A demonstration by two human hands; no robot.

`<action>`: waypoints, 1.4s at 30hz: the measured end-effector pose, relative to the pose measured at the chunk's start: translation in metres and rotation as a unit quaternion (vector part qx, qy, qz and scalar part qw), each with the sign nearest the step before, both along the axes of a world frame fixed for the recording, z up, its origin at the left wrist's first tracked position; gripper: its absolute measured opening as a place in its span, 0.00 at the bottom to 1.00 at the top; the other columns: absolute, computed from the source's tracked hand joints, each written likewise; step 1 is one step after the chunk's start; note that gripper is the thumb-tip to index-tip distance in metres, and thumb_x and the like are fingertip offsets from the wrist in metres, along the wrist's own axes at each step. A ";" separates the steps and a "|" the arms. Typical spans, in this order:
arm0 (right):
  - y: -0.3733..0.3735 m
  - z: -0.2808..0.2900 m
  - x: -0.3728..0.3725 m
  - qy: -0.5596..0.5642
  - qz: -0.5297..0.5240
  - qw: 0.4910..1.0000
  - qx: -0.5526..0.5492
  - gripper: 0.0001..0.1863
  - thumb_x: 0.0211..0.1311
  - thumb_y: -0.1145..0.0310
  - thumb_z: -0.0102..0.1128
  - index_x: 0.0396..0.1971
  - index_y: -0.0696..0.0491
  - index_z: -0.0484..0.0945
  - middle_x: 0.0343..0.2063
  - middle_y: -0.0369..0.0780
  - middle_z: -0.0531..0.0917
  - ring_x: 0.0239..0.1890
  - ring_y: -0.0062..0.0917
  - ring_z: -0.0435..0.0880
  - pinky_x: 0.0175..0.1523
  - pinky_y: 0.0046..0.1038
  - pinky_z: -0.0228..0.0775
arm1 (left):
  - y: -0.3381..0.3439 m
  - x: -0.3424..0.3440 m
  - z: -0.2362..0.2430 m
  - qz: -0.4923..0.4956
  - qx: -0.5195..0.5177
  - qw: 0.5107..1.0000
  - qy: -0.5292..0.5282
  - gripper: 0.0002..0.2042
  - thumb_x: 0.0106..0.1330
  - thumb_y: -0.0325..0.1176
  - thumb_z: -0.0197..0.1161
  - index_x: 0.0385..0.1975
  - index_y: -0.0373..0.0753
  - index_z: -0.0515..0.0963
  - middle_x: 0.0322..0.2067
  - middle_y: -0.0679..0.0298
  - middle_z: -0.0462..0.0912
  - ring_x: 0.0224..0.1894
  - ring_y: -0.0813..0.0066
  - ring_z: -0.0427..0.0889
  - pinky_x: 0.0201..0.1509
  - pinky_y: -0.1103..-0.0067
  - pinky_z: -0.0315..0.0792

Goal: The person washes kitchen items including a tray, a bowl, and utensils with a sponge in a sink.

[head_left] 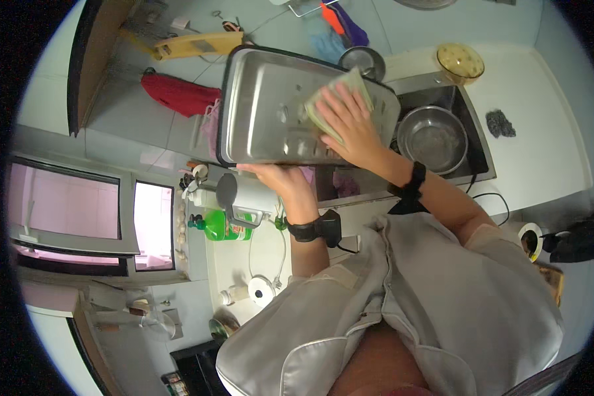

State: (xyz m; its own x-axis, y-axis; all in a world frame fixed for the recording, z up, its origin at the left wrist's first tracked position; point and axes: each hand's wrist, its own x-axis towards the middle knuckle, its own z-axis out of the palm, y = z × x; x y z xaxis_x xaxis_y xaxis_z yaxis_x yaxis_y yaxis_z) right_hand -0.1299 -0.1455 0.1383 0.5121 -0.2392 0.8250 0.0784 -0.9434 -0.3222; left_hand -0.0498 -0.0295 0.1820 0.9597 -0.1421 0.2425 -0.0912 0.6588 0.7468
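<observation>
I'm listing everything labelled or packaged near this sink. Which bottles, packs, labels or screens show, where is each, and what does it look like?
Green bottle: lies on the white counter left of the left hand, green plastic with a green cap and a red-and-white label.
Small packs: bottom edge, beside a dark box, colourful but too small to tell apart.
Screens or signs: none visible.
The right hand presses a cloth on an unlabelled metal tray.

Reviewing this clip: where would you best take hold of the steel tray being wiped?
Probably the tray's raised lower rim, from underneath, where the left hand already supports it. The tray is tilted up over the sink, and the right hand presses a cloth against its inner face.
</observation>
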 end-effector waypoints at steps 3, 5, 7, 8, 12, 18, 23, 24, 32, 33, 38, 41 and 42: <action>-0.004 -0.039 0.007 0.029 0.015 0.998 0.053 0.33 0.49 0.61 0.52 0.56 0.52 0.52 0.58 0.42 0.49 0.61 0.37 0.44 0.60 0.40 0.35 | -0.006 0.009 0.003 0.005 -0.018 1.000 -0.012 0.34 0.59 0.58 0.25 0.53 0.30 0.52 0.53 0.52 0.55 0.53 0.60 0.58 0.58 0.68 0.54; 0.001 -0.037 0.016 0.022 0.012 0.995 0.092 0.33 0.50 0.60 0.50 0.56 0.53 0.51 0.59 0.42 0.48 0.61 0.38 0.43 0.60 0.41 0.34 | -0.010 0.008 0.001 0.042 0.005 0.999 -0.020 0.34 0.59 0.58 0.24 0.53 0.31 0.52 0.53 0.52 0.55 0.52 0.60 0.59 0.58 0.68 0.54; 0.016 -0.010 0.020 -0.041 -0.010 0.991 0.124 0.33 0.50 0.58 0.48 0.56 0.50 0.52 0.59 0.40 0.48 0.61 0.36 0.44 0.61 0.41 0.33 | -0.011 0.011 -0.010 -0.005 0.017 0.999 -0.035 0.36 0.56 0.62 0.25 0.54 0.36 0.51 0.54 0.54 0.55 0.54 0.60 0.57 0.59 0.67 0.51; 0.023 0.001 0.018 -0.041 -0.009 0.991 0.126 0.33 0.50 0.58 0.48 0.56 0.50 0.52 0.59 0.40 0.48 0.61 0.36 0.44 0.61 0.41 0.33 | -0.012 0.004 -0.011 -0.010 0.016 0.999 -0.043 0.36 0.56 0.62 0.24 0.54 0.36 0.51 0.53 0.53 0.56 0.54 0.59 0.58 0.59 0.67 0.52; 0.023 0.015 0.009 0.008 0.104 0.992 -0.068 0.32 0.47 0.56 0.50 0.55 0.46 0.55 0.58 0.37 0.51 0.61 0.34 0.45 0.61 0.42 0.33 | 0.000 0.007 -0.009 -0.058 0.051 0.996 -0.055 0.39 0.53 0.66 0.25 0.55 0.38 0.50 0.55 0.54 0.54 0.56 0.59 0.55 0.59 0.66 0.51; -0.021 -0.038 0.004 0.065 -0.057 0.996 0.004 0.34 0.44 0.58 0.55 0.55 0.48 0.56 0.58 0.38 0.52 0.60 0.34 0.46 0.61 0.41 0.32 | 0.010 0.017 -0.008 -0.055 0.020 0.998 -0.036 0.40 0.49 0.69 0.25 0.56 0.44 0.50 0.57 0.58 0.51 0.58 0.59 0.50 0.60 0.62 0.46; 0.024 -0.006 0.013 0.020 0.028 0.999 0.043 0.34 0.45 0.57 0.54 0.55 0.47 0.55 0.58 0.38 0.51 0.61 0.34 0.45 0.61 0.41 0.31 | -0.004 0.016 -0.031 -0.045 0.023 0.998 -0.026 0.38 0.52 0.66 0.24 0.56 0.41 0.50 0.56 0.56 0.53 0.57 0.60 0.53 0.60 0.67 0.48; 0.026 0.003 0.012 0.021 0.023 0.999 0.043 0.34 0.45 0.57 0.54 0.55 0.47 0.55 0.58 0.38 0.51 0.61 0.34 0.45 0.61 0.41 0.31 | -0.006 0.016 -0.037 -0.077 0.027 0.996 -0.030 0.37 0.54 0.65 0.23 0.55 0.41 0.51 0.55 0.57 0.54 0.56 0.60 0.55 0.60 0.68 0.49; -0.015 -0.028 0.000 0.078 -0.048 0.995 -0.027 0.34 0.45 0.58 0.55 0.55 0.45 0.54 0.58 0.38 0.51 0.60 0.35 0.47 0.60 0.43 0.36 | 0.024 0.027 -0.014 -0.058 -0.079 0.995 0.027 0.39 0.51 0.67 0.27 0.56 0.41 0.51 0.56 0.60 0.52 0.57 0.63 0.54 0.60 0.66 0.50; -0.025 -0.044 0.004 0.086 -0.111 0.989 0.042 0.34 0.46 0.59 0.55 0.55 0.47 0.53 0.58 0.39 0.51 0.60 0.36 0.47 0.59 0.44 0.38 | 0.027 0.029 -0.013 -0.057 -0.077 0.995 0.030 0.39 0.51 0.67 0.27 0.56 0.41 0.51 0.56 0.60 0.52 0.57 0.63 0.54 0.60 0.66 0.50; -0.038 -0.056 0.012 -0.037 -0.057 0.975 0.212 0.34 0.46 0.62 0.54 0.55 0.49 0.52 0.58 0.42 0.50 0.60 0.41 0.46 0.58 0.46 0.40 | 0.022 0.035 -0.017 -0.068 -0.107 0.991 0.027 0.39 0.50 0.67 0.27 0.56 0.42 0.51 0.57 0.61 0.52 0.57 0.63 0.54 0.60 0.66 0.50; 0.004 -0.025 0.001 0.068 -0.122 0.987 0.073 0.31 0.48 0.61 0.52 0.55 0.47 0.55 0.58 0.41 0.49 0.60 0.43 0.44 0.57 0.48 0.39 | 0.021 0.029 -0.024 -0.076 -0.133 0.987 0.041 0.39 0.51 0.66 0.26 0.56 0.42 0.51 0.57 0.62 0.52 0.57 0.63 0.53 0.60 0.66 0.50; 0.012 -0.018 -0.001 0.068 -0.069 0.995 0.030 0.31 0.48 0.60 0.52 0.54 0.46 0.55 0.58 0.40 0.50 0.60 0.42 0.44 0.57 0.49 0.38 | 0.018 0.027 -0.023 -0.080 -0.103 0.991 0.024 0.38 0.51 0.66 0.25 0.56 0.42 0.51 0.57 0.62 0.52 0.57 0.63 0.52 0.60 0.66 0.50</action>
State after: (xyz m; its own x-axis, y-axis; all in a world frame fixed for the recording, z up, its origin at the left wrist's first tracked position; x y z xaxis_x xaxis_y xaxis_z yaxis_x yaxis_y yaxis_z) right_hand -0.1311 -0.1332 0.1207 0.5764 -0.3613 0.7329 -0.0991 -0.9212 -0.3762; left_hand -0.0226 -0.0111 0.1587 0.9403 -0.2451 0.2362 0.0593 0.8013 0.5954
